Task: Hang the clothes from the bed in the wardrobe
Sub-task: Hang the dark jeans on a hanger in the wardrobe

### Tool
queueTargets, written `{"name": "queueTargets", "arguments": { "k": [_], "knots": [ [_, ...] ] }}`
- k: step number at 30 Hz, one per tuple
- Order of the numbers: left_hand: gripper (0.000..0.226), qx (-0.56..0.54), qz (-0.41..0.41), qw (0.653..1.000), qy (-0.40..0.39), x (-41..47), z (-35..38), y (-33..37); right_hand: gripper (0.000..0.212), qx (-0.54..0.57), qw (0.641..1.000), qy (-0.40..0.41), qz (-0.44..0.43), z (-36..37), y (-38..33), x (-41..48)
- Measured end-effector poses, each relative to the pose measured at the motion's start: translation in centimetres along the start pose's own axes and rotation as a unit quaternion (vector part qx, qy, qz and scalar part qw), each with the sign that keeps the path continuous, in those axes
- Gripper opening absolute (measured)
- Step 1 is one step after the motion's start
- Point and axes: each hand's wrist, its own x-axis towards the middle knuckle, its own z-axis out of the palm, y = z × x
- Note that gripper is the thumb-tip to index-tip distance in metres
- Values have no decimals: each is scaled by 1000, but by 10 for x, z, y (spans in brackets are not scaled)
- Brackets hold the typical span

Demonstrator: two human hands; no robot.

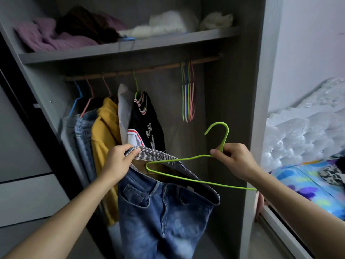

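While the jeans (164, 212) hang in front of the open wardrobe (229, 109), a person holds them up with both arms stretched forward. Their left hand (119, 161) grips one side of the waistband, fingers curled over its striped lining, so the waist gapes open and the legs drop straight down. Their right hand (235, 159) pinches a green hanger (226, 136) at the base of its hook, with the hook pointing up.

The hanger lies to the right of the waistband, and its long axis runs roughly level from left to right. Its left tip sits over the open waist, close to the left hand. The right hand alone controls the hanger, so the likely next step is to slide that tip further left, into or through the waist. The rail (141, 70) is above and beyond both hands. It has a free stretch between a black jersey (147, 126) and a bunch of spare hangers (188, 94).

It is not possible to tell whether the hanger's tip is already inside the waistband or only in front of it. The jeans' legs are cut off by the bottom edge. The hanger's right end meets the right forearm, so its tip is hard to make out. At the right edge is the bed (308, 176), with dark items on it too blurred to identify.
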Motion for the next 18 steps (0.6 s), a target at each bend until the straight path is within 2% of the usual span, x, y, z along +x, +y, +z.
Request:
{"name": "queueTargets", "arguments": {
  "k": [6,9,12,14,18],
  "knots": [
    [28,5,36,999,-1,-2,-3,28,32,89,994,-61,-23,3,-26,5],
    [24,34,31,999,12,-3,-14,30,34,136,985,-102,-15,7,-33,4],
    [31,65,52,996,18,-8,-14,40,36,187,981,-58,11,21,-44,5],
    [37,97,59,993,26,-12,-15,44,33,181,983,-24,22,36,-49,4],
    [38,102,56,993,16,-24,-25,40,37,158,984,-78,5,55,-52,-8]
  ]
}}
